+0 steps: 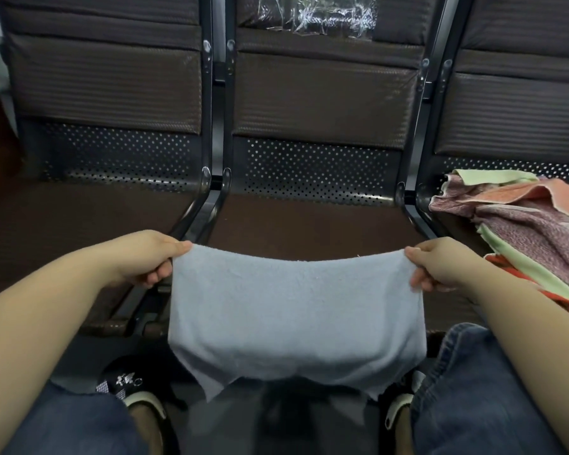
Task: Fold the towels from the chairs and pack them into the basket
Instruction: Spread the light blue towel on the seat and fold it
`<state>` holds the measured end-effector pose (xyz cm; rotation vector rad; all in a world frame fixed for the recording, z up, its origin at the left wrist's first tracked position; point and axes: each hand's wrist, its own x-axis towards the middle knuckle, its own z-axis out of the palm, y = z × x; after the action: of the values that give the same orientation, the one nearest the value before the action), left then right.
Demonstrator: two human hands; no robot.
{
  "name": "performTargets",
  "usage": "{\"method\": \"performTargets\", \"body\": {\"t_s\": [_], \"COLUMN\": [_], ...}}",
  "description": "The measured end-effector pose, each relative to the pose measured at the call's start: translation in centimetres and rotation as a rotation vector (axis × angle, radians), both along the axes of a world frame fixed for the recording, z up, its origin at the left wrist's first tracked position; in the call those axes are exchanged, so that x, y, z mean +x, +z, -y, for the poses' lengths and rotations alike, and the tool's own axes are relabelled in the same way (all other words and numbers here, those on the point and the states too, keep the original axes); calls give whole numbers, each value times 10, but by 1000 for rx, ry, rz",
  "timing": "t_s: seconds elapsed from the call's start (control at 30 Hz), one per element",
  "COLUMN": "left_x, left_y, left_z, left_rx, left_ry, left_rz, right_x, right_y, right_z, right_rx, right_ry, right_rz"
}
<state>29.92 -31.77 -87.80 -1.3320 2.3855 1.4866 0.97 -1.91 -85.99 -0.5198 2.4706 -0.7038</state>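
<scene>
A light blue towel point(296, 316) hangs in the air in front of the middle chair, stretched flat between both hands. My left hand point(148, 261) pinches its upper left corner. My right hand point(437, 264) pinches its upper right corner. The towel's lower edge droops between my knees. A pile of unfolded towels point(519, 224) in mauve, orange and pale green lies on the right chair's seat. No basket is in view.
A row of dark brown padded chairs point(316, 93) with black metal frames faces me. Crumpled clear plastic point(316, 14) sits at the top of the middle chair's back. My jeans-clad knees and shoes point(128, 389) fill the bottom.
</scene>
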Motion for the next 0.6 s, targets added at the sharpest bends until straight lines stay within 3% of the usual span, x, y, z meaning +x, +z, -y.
{"method": "performTargets", "body": {"t_s": [0.1,0.2,0.33,0.47,0.6], "left_x": [-16,-33,-61,-86,-100], "left_y": [3,0,-6,-7,-6], "left_z": [-1,1,2,5,6], "left_rx": [110,175,120,91,185], "left_ry": [150,251,332,401,428], "left_rz": [-89,-240,-366,-468,-598], "right_x": [-3,-9,-18,-24,-32], "right_y": [-7,-15,-26,-32,-33], "right_z": [19,37,57,77,90], "right_rx": [-184,-333,-427,-531,-666], "right_ry": [-180,-301,-321,-398,-410], "right_rz": [118,102,-22,105,165]}}
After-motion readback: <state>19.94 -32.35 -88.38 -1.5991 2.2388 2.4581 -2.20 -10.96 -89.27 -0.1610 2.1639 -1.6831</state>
